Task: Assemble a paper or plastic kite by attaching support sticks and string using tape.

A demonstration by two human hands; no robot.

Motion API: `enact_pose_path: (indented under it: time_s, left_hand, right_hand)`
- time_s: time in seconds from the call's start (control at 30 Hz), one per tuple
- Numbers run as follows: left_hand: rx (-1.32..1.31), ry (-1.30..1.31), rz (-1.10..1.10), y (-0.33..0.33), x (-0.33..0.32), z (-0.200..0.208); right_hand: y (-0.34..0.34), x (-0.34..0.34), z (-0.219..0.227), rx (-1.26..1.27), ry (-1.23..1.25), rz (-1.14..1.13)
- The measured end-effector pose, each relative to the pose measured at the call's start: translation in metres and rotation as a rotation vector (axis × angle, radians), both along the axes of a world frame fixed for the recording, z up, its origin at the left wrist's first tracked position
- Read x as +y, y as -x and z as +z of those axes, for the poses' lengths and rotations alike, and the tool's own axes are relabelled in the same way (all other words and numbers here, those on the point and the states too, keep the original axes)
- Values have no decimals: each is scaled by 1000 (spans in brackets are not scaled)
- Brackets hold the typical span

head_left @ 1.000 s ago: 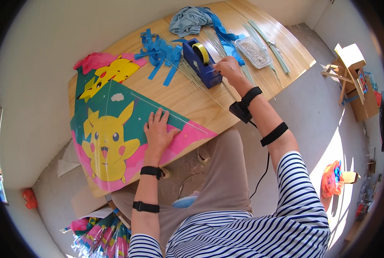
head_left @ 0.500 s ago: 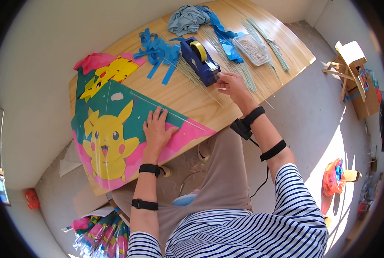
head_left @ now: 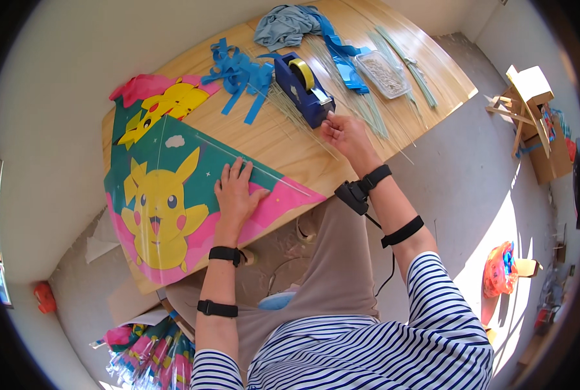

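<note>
My left hand (head_left: pixel 235 195) lies flat on a green and pink kite sheet (head_left: pixel 273 214) printed with a yellow cartoon figure. Its fingers are spread, just below a thin pale rod (head_left: pixel 238 154) along the sheet's upper edge. My right hand (head_left: pixel 348 140) is beside the front end of a dark blue tape dispenser (head_left: pixel 296 91) carrying a yellow-cored roll. The thumb and fingers are pinched together; whatever is between them is too small to make out. A second printed sheet (head_left: pixel 130 91) sits behind the first, partly covered by it.
Blue strips (head_left: pixel 238 75), thin sticks (head_left: pixel 374 114), a clear tub of small pale pieces (head_left: pixel 382 73) and a grey-blue cloth (head_left: pixel 283 29) occupy the wooden table (head_left: pixel 433 32). Bundled printed sheets (head_left: pixel 150 354) stand at lower left. An orange-red bag (head_left: pixel 499 270) is on the floor at right.
My right hand has shifted slightly toward me, away from the dispenser's cutting end, and its fingers have curled more. My left hand stays on the sheet.
</note>
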State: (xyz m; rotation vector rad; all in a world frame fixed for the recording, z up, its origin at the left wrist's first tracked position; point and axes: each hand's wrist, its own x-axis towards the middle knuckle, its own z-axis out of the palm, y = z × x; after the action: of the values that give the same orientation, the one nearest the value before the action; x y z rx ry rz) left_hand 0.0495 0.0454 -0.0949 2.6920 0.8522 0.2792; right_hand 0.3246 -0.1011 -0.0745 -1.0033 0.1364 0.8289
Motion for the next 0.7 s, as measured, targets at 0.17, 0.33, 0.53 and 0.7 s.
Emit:
enact_pose_path:
  time_s: [0.17,0.33,0.53,0.7]
  left_hand:
    - [-5,-8,-6,0,-1,-1]
    - [-11,0,-7,1,-1,-1]
    - [-35,44,4,-10,-3,2]
    - [-57,63,51,-1,0,0]
  right_hand:
    - [-8,10,-13,-24,20,-60]
    - [-14,23,-8,-255,283,-119]
    - [-26,2,-36,-517,708,-125]
    - [18,12,14,-769,497,244]
